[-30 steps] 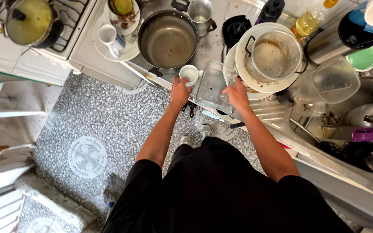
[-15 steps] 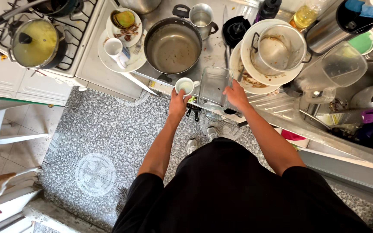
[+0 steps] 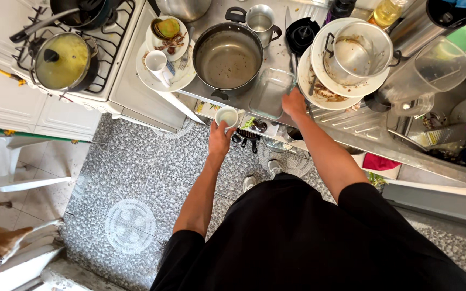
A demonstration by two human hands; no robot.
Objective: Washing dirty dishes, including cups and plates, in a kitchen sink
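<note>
Holding a small white cup (image 3: 226,116) in left hand (image 3: 219,137); right hand (image 3: 294,102) grips glass dish (image 3: 271,92) edge. Dirty pots, plates crowd counter (image 3: 351,129), unwashed.

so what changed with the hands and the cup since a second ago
Little changed. The left hand has kept its grip on the small white cup, drawing it slightly back from the counter edge. The right hand stayed at the clear glass dish. The big pot and stacked plates stayed put.

cup (image 3: 226,116): white | glass dish (image 3: 270,92): clear | floor (image 3: 136,172): grey speckle, white medallions | sleeves (image 3: 297,242): black | pot lid (image 3: 63,61): yellow seen beneath
</note>
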